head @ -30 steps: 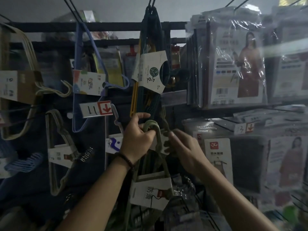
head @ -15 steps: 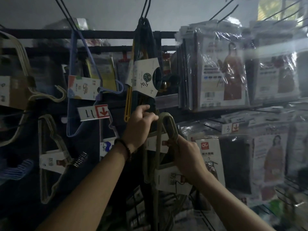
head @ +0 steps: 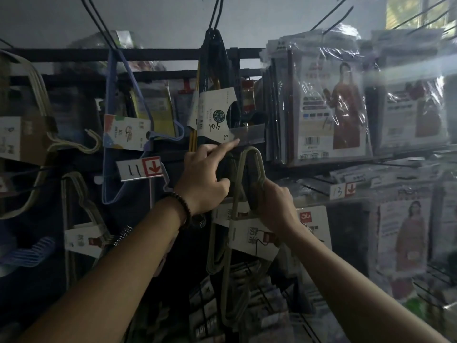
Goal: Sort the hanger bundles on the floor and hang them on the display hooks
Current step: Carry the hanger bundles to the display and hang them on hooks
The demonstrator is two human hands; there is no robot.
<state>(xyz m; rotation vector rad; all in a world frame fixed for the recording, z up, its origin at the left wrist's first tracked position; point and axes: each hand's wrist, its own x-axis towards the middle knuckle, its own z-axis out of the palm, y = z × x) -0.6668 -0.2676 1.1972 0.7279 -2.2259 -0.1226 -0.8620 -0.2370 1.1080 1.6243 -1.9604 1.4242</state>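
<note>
Hanging from my right hand, the olive hanger bundle sat against the dark rack, its hook loop just under the clear price strip. My left hand (bead bracelet at the wrist) held nothing, forefinger stretched to that strip.
</note>
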